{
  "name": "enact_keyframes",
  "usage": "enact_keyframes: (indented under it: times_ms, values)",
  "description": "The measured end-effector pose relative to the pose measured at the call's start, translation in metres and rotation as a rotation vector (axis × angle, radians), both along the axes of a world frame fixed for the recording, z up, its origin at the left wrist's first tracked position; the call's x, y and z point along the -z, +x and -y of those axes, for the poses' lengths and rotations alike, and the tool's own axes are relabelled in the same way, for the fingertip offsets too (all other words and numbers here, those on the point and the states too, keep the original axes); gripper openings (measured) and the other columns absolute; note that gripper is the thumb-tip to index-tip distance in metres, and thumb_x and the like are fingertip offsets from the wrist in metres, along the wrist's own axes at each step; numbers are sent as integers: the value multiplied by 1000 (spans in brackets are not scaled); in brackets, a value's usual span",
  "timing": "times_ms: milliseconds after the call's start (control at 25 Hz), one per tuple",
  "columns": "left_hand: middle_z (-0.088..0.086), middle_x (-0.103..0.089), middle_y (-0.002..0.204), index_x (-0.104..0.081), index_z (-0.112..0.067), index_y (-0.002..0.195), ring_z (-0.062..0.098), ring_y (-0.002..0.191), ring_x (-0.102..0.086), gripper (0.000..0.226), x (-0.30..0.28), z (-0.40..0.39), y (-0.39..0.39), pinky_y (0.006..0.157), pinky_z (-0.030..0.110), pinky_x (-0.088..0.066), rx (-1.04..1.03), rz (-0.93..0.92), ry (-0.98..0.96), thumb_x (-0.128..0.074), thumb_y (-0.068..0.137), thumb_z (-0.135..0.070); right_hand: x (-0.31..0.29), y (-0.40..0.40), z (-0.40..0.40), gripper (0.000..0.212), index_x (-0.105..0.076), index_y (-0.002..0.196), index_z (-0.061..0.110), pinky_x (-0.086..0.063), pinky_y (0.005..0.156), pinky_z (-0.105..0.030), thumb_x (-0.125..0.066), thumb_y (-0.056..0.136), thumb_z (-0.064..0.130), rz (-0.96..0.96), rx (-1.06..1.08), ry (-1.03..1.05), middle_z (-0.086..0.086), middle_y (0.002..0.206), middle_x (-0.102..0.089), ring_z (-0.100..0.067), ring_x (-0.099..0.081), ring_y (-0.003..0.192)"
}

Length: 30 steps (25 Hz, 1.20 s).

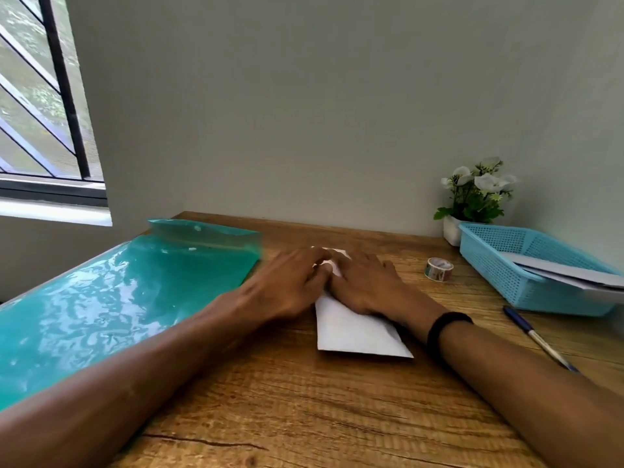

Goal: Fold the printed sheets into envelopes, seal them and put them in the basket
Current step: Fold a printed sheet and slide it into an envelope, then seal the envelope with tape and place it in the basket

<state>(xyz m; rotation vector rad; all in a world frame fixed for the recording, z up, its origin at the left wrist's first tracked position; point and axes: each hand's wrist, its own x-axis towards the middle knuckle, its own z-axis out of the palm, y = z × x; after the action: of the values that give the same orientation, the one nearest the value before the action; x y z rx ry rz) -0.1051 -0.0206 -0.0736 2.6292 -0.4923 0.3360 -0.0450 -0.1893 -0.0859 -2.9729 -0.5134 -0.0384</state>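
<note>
A folded white sheet [358,332] lies in the middle of the wooden desk [304,400]. My left hand [287,285] and my right hand [364,285] lie side by side on its far half, fingers stretched flat and pressing the paper down. Their fingertips cover the sheet's far end, where a white corner shows. A light blue plastic basket [506,265] stands at the right and holds a few white folded papers [574,276]. A roll of patterned tape [438,268] stands between my right hand and the basket.
A translucent green plastic folder [118,298] covers the left part of the desk. A blue pen [537,337] lies at the right, in front of the basket. A small white pot of white flowers [472,201] stands at the back right by the wall.
</note>
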Motion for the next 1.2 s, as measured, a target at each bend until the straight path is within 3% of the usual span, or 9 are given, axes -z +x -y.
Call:
enact_keyframes:
  times_ms: [120, 240, 320, 400, 640, 800, 880, 1000, 1200]
  values:
    - [-3, -27, 171, -20, -31, 164, 17, 153, -31, 63, -3, 12, -6, 125, 36, -21, 30, -196, 96, -25, 108, -59, -3, 10, -1, 75, 3, 164, 37, -7, 123, -68, -34, 103, 60, -82, 36, -131, -6, 175, 2, -35, 1, 160]
    - [-9, 2, 174, 10, -34, 164, 16, 161, -7, 86, -6, 18, -14, 129, 41, -1, 8, -328, 223, -16, 94, -78, -3, 9, -2, 64, -11, 165, 33, -11, 124, -64, -32, 107, 52, -59, 9, -42, -6, 174, -9, -34, -8, 160]
    - [-10, 7, 174, 9, -36, 164, 13, 161, 1, 101, -6, 18, -16, 131, 46, 4, 17, -361, 337, -13, 81, -89, -13, 4, 12, 55, -35, 159, 24, -28, 123, -49, -41, 107, 39, 95, 23, 212, -8, 166, -35, -31, -33, 152]
    - [-13, 6, 174, 4, -41, 164, 12, 161, 4, 106, -6, 15, -14, 131, 51, 3, 24, -378, 369, -14, 74, -93, -33, 0, 43, 47, -53, 148, 18, -40, 106, -31, -55, 101, 23, 234, 97, 379, -7, 153, -53, -26, -52, 138]
    - [-22, 0, 172, -9, -58, 158, 6, 159, 2, 80, -10, 15, -16, 127, 46, 6, 189, -227, 261, -28, 85, -87, -32, -13, 122, 45, -58, 138, 16, -44, 84, -28, -68, 95, 23, 176, 271, 156, -8, 130, -66, -22, -61, 110]
    - [-25, -18, 168, -29, -58, 154, 2, 156, -14, 67, -11, 20, -20, 129, 44, -6, 220, -226, 232, -24, 91, -80, -27, -17, 129, 57, -56, 139, 24, -46, 88, -27, -78, 88, 36, 283, 199, 319, -3, 136, -65, -17, -60, 114]
    - [-24, -34, 163, -38, -55, 150, 3, 149, -33, 65, -9, 21, -20, 125, 42, -29, 152, -75, 47, -28, 92, -80, -28, -31, 120, 62, -55, 137, 33, -53, 90, -22, -84, 82, 38, 306, 66, 491, 6, 132, -68, -5, -62, 108]
    - [-19, -66, 134, -57, -46, 138, 1, 117, -65, 58, -9, 25, -18, 98, 39, -60, 134, 71, -346, -45, 92, -79, -25, -59, 90, 70, -48, 140, 42, -52, 94, -12, -85, 81, 38, 415, -200, 508, 17, 125, -67, 3, -62, 108]
    - [-10, -79, 112, -75, -30, 123, 10, 102, -75, 28, -15, 28, -19, 88, 36, -64, 178, -120, -694, -69, 96, -33, -22, -74, 70, 87, -36, 148, 47, -49, 94, -6, -88, 80, 36, 491, -386, 531, 32, 128, -58, 11, -61, 108]
